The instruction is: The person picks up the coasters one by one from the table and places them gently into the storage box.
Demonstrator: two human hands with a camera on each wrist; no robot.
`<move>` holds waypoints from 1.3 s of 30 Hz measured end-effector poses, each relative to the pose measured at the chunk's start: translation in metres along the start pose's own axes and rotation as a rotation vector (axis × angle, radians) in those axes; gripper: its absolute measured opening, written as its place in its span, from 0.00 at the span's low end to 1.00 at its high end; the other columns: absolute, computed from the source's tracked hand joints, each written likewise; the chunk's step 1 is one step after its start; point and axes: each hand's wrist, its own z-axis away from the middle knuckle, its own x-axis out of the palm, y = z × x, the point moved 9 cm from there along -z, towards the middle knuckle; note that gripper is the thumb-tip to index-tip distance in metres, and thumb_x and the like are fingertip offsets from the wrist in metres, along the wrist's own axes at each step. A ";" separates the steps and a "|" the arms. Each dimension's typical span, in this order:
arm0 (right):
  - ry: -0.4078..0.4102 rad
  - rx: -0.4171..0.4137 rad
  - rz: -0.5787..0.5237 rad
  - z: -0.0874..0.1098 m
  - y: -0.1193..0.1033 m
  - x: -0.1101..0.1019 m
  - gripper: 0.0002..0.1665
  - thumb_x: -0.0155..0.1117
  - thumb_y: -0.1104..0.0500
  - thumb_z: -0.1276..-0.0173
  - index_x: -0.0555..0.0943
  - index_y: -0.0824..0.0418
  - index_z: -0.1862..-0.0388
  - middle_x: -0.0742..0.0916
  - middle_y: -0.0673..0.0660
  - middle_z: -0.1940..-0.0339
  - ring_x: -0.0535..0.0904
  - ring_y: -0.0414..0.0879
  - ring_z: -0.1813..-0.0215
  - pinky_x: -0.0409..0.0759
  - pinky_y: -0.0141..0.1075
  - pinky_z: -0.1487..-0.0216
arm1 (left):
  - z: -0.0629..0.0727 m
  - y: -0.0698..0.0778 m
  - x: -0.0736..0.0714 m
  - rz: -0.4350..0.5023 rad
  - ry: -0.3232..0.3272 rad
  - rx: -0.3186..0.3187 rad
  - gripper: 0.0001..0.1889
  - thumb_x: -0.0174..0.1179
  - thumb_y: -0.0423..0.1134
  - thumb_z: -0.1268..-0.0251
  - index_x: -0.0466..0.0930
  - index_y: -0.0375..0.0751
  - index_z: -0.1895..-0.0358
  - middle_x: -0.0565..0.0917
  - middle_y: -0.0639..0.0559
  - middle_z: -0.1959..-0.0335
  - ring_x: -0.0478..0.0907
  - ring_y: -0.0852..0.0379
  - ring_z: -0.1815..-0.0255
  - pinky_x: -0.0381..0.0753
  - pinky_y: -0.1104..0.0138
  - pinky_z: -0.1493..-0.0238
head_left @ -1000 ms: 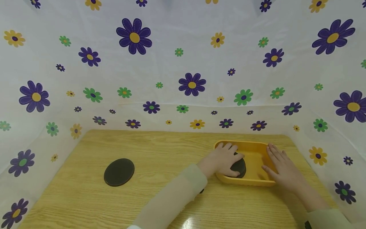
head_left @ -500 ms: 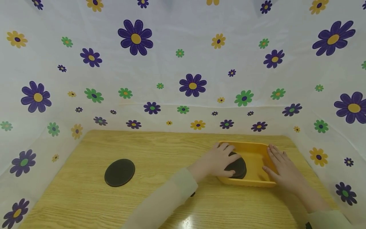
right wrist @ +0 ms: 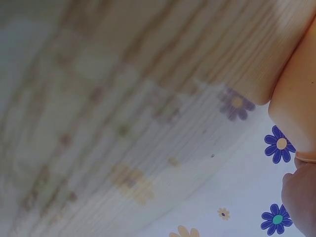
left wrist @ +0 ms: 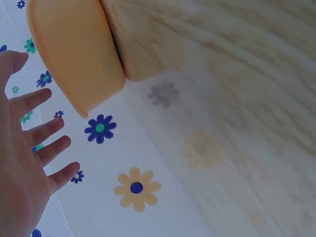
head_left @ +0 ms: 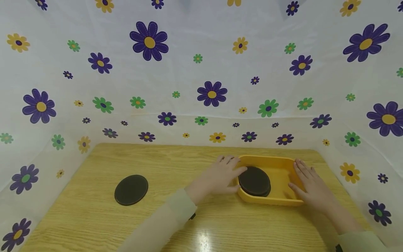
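Observation:
A yellow plastic tray (head_left: 281, 201) stands at the right of the table. Black round discs like coasters (head_left: 254, 181) lie at its left end; an offset lower edge suggests more than one in a stack. Just left of the tray is my left hand (head_left: 220, 176), its fingers spread and holding nothing. In the left wrist view that hand (left wrist: 24, 158) is apart from the tray's outer wall (left wrist: 79, 54). My right hand (head_left: 313, 187) rests along the tray's right side with straight fingers. Only part of it (right wrist: 302, 197) appears in the right wrist view, beside the rim.
Another black disc (head_left: 131, 190) lies flat on the wooden table (head_left: 176, 164) at the left. A white cloth (head_left: 176, 77) with printed flowers encloses the table at the back and both sides.
My left hand has let go of the black discs and moved left, out of the tray. The discs stay inside. My right hand has not moved.

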 end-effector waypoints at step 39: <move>0.009 -0.003 0.027 -0.001 -0.001 0.001 0.46 0.55 0.46 0.17 0.57 0.79 0.18 0.57 0.75 0.14 0.31 0.48 0.09 0.20 0.33 0.16 | 0.154 -0.105 0.034 0.155 -0.020 -0.165 0.32 0.60 0.55 0.26 0.73 0.46 0.25 0.70 0.37 0.23 0.66 0.35 0.21 0.65 0.37 0.23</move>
